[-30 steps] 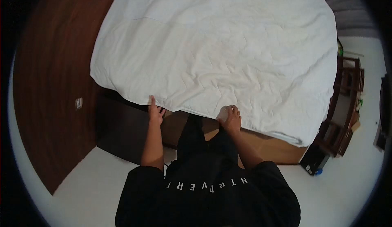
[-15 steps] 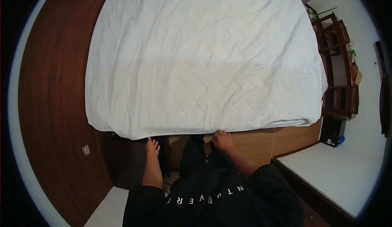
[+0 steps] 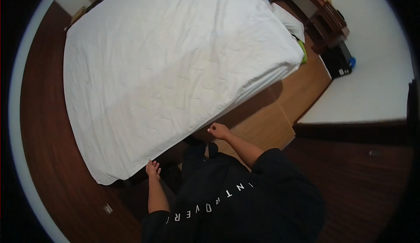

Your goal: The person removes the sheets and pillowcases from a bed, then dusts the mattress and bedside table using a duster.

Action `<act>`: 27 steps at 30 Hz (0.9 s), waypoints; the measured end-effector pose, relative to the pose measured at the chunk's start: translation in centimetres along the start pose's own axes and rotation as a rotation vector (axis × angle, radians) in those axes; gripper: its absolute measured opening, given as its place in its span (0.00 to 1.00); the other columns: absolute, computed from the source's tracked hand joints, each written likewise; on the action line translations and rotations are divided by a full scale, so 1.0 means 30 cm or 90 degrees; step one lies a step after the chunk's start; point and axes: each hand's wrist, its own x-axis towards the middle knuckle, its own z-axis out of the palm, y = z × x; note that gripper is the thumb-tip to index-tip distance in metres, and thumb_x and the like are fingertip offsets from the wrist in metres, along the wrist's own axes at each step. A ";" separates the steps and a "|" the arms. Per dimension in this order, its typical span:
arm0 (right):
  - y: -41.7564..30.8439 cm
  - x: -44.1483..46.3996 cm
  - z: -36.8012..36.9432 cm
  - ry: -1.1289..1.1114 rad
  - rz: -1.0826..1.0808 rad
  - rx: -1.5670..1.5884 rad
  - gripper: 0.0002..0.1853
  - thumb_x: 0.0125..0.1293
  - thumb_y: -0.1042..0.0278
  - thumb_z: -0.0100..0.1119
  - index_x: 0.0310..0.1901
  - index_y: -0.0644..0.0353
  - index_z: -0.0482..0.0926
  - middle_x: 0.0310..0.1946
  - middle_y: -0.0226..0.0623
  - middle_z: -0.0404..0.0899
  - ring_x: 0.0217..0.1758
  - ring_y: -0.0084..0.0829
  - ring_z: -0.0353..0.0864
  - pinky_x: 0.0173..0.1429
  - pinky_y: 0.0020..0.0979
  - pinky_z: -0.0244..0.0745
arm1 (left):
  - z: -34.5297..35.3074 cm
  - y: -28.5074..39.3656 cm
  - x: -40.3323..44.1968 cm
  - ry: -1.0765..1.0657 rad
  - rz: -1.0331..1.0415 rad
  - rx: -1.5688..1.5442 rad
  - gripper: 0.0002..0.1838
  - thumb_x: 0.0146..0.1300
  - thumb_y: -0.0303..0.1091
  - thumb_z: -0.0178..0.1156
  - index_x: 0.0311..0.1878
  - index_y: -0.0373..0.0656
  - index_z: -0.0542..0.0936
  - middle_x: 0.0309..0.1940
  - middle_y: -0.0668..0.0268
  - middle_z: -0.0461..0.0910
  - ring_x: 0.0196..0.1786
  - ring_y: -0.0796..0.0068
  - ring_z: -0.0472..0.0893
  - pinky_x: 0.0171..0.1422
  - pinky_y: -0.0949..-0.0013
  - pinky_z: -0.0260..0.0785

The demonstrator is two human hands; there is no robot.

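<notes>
A white quilted mattress cover (image 3: 144,81) lies over the bed, creased, with its near edge running diagonally in front of me. My left hand (image 3: 153,168) is at that edge towards the near left corner, fingers loosely apart and fingertips touching the hem. My right hand (image 3: 218,130) is just below the edge, farther right. Its fingers are curled in with the thumb against them, and I see nothing in them. To the right of it, the cover's side hangs in folds.
A dark wooden panel (image 3: 48,112) runs along the left. Beyond the bed's right side, a wooden shelf unit (image 3: 328,22) and a black box (image 3: 337,61) stand by the white wall. Light wooden bed base (image 3: 267,120) shows below the cover. A bunched white cloth (image 3: 288,22) hangs at the far right corner.
My view has turned right, so the bed edge now slants. My right hand has come off the cover's edge and curled. My left hand stays at the hem, nearer the left corner.
</notes>
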 end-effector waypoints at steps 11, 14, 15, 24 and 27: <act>0.577 -0.233 0.122 -0.024 0.204 0.061 0.17 0.59 0.56 0.53 0.36 0.64 0.73 0.28 0.38 0.76 0.30 0.31 0.75 0.33 0.31 0.69 | 0.117 -0.097 -0.213 -0.065 0.070 0.150 0.16 0.60 0.45 0.51 0.48 0.51 0.71 0.34 0.72 0.76 0.35 0.79 0.76 0.35 0.72 0.65; 0.447 -0.289 0.086 -0.088 0.283 0.156 0.13 0.59 0.57 0.53 0.34 0.58 0.71 0.23 0.31 0.73 0.23 0.20 0.70 0.22 0.24 0.63 | 0.060 -0.115 -0.230 -0.033 0.089 0.117 0.14 0.59 0.44 0.51 0.45 0.51 0.73 0.33 0.73 0.76 0.33 0.81 0.75 0.34 0.74 0.65; 0.400 -0.274 0.076 -0.112 0.281 0.182 0.12 0.59 0.57 0.53 0.33 0.57 0.70 0.23 0.29 0.72 0.22 0.19 0.70 0.21 0.23 0.61 | 0.049 -0.115 -0.211 -0.029 0.094 0.103 0.13 0.59 0.44 0.51 0.44 0.50 0.73 0.33 0.73 0.76 0.33 0.81 0.75 0.33 0.75 0.65; 0.039 0.012 0.112 -0.173 0.071 0.109 0.13 0.59 0.55 0.54 0.33 0.57 0.70 0.23 0.28 0.72 0.23 0.20 0.71 0.24 0.22 0.64 | -0.067 -0.136 -0.124 0.070 0.055 -0.120 0.14 0.62 0.44 0.49 0.47 0.51 0.71 0.34 0.74 0.76 0.34 0.80 0.75 0.36 0.71 0.64; -0.164 0.092 0.225 -0.207 -0.052 0.076 0.14 0.59 0.55 0.55 0.35 0.58 0.70 0.24 0.29 0.73 0.26 0.21 0.72 0.28 0.23 0.65 | -0.256 -0.098 -0.107 0.111 0.001 -0.252 0.16 0.60 0.44 0.50 0.50 0.51 0.69 0.36 0.72 0.75 0.37 0.77 0.74 0.43 0.68 0.64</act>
